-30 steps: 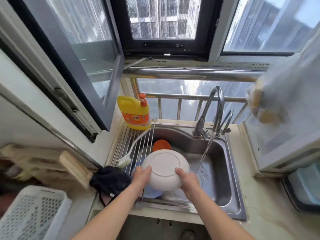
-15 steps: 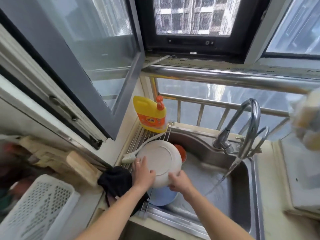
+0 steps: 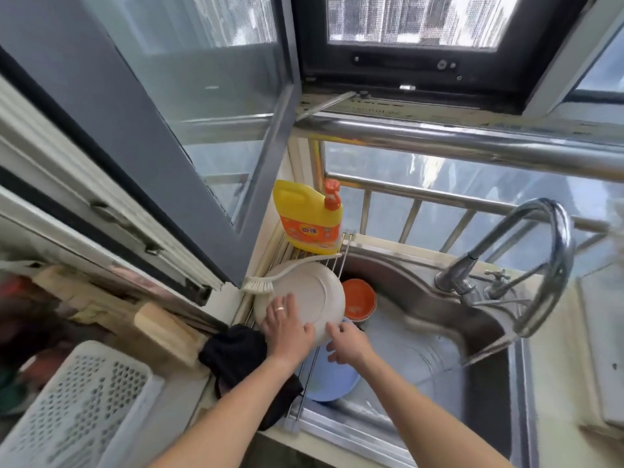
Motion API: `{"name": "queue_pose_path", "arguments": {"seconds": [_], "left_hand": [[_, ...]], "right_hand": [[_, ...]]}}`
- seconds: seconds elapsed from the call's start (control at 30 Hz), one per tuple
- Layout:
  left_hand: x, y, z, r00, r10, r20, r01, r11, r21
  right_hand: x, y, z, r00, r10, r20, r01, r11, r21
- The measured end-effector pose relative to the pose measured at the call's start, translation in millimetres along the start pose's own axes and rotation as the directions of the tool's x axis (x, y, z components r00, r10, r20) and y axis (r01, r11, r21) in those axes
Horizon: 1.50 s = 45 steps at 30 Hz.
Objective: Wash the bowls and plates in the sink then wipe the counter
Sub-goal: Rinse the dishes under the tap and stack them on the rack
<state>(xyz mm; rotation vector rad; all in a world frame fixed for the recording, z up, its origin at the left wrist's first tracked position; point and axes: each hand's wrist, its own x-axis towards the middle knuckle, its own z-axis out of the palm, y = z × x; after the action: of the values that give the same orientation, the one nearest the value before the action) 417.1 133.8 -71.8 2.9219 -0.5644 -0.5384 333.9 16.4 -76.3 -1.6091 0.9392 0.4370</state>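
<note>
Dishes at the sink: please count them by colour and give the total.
Cream: 1, the plate both hands hold upside down over the rack
Orange: 1, the bowl in the sink
Blue: 1, the dish under the hands
Total: 3

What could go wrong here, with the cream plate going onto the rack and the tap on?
1. The cream plate lies partly over the scrub brush on the wire rack, so it may rock or slide toward the orange bowl when the left hand and right hand let go.
2. The faucet is running unattended, and its stream could splash over the sink rim.
</note>
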Motion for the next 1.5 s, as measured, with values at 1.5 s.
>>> {"name": "queue_pose_path", "arguments": {"seconds": [1.5], "left_hand": [[-41.4, 53.0, 121.1, 0.848, 0.076, 0.524, -0.021, 0.994, -0.111]], "right_hand": [[-16.7, 154.3, -46.4, 0.907, 0.179, -0.381, -0.174, 0.984, 0.047]]}}
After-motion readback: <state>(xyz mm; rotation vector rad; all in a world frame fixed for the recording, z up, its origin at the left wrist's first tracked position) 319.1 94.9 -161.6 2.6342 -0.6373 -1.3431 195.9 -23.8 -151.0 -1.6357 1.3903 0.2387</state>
